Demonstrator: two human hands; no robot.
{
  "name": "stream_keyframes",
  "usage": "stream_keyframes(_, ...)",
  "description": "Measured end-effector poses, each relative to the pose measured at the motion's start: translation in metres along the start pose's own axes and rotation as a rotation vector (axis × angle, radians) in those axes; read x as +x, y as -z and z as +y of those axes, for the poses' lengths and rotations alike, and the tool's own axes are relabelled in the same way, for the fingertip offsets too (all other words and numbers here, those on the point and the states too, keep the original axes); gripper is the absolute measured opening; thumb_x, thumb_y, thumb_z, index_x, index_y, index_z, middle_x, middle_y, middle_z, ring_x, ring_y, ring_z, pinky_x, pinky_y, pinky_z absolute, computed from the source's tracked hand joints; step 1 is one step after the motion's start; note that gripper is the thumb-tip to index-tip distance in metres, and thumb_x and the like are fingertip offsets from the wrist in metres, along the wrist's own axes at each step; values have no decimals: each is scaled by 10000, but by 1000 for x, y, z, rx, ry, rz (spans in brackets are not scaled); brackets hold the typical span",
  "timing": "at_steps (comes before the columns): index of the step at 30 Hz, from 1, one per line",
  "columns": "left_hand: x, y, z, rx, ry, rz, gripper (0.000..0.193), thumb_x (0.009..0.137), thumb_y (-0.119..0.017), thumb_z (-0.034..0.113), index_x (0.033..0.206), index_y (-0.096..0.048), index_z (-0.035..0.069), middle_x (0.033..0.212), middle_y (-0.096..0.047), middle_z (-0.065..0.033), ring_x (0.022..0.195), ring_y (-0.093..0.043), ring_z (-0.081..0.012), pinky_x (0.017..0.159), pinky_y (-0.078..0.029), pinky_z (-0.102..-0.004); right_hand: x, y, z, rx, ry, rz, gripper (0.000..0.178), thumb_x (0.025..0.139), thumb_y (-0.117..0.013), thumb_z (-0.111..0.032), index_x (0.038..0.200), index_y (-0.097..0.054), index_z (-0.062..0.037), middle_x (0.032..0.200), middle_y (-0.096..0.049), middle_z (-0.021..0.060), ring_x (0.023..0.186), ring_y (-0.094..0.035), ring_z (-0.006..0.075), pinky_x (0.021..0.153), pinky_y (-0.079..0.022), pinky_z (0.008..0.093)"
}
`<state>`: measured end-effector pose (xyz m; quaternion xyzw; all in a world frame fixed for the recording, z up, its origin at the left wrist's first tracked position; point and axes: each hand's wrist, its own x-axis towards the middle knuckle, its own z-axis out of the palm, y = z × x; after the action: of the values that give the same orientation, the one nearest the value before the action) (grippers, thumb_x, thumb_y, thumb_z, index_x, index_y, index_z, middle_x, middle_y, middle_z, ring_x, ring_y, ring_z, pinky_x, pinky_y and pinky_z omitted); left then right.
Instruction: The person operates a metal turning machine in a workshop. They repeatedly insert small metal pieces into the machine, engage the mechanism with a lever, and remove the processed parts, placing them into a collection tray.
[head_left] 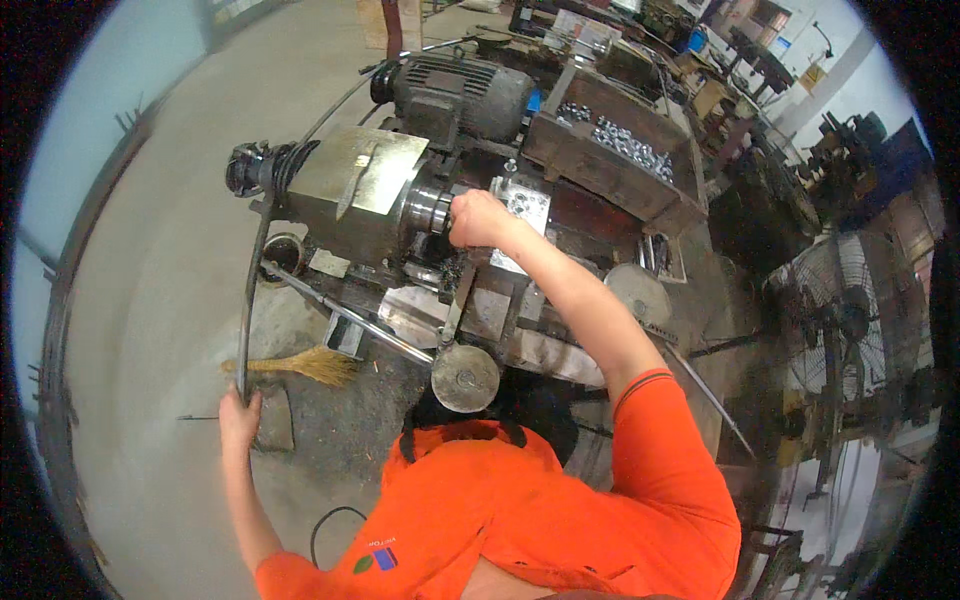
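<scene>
My left hand [239, 416] is wrapped round the lower end of a long dark lever rod [247, 330], which rises to the left end of a small lathe-like machine [345, 222]. At the spindle chuck [428, 209], my right hand [478, 219] is closed with the fingers bent against its front. Whatever the right fingers hold is hidden by the hand. Just right of that hand lies a pale metal block [527, 204] with holes in its top. A flat metal cover [400, 165] tops the machine, with a slim tool [355, 184] lying on it.
Behind the chuck stands a ribbed electric motor [465, 97]. A box [598, 168] of shiny metal parts [630, 146] is at the far right. Near my body are a round metal disc [465, 379] and a slanting steel bar [350, 315]. A straw broom [315, 366] lies on the floor; a fan [845, 310] stands right.
</scene>
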<state>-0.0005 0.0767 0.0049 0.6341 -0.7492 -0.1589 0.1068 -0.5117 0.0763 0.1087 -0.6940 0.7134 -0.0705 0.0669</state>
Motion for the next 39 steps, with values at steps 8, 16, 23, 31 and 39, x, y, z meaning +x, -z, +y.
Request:
stream_keyframes(8, -3, 4, 17, -25, 69, 50, 240, 721, -664, 163, 802, -536, -23, 699, -580, -225, 703, -562, -419, 638, -444, -457, 26, -22, 9, 317, -298, 109, 242, 562, -638, -203, 716, -653, -17, 807, -634, 202, 777, -626, 337, 703, -511, 369)
stream_keyframes(16, 4, 10, 29, 199, 68, 92, 205, 724, -639, 157, 806, -545, -5, 721, -595, -214, 725, -579, -394, 656, -459, -455, 26, -24, 30, 717, -172, 139, 138, 626, -605, -199, 648, -639, -66, 609, -604, 104, 570, -602, 208, 590, -472, 304)
stream_keyframes(23, 106, 58, -122, 659, -79, 329, 109, 700, -586, 143, 773, -570, 63, 700, -612, -154, 653, -601, -331, 627, -476, -438, 23, -5, -1, 887, -323, 118, 214, 655, -588, -168, 658, -605, 45, 599, -572, 78, 525, -569, 138, 493, -443, 285)
stream_keyframes(31, 130, 54, -103, 378, 24, 317, 227, 747, -573, 131, 952, -610, 40, 837, -625, -177, 805, -601, -347, 715, -477, -425, -14, 17, 5, 562, -198, 394, 188, 599, -603, -182, 682, -645, -19, 701, -635, 156, 732, -643, 247, 664, -484, 313)
stream_keyframes(39, 128, -159, 30, -478, 222, -369, 376, 725, -620, 223, 1017, -579, -10, 820, -640, -153, 716, -612, -285, 680, -488, -367, -193, 6, 110, 598, -310, 678, 205, 586, -580, -56, 770, -650, 3, 942, -638, 158, 892, -603, 192, 714, -462, 268)
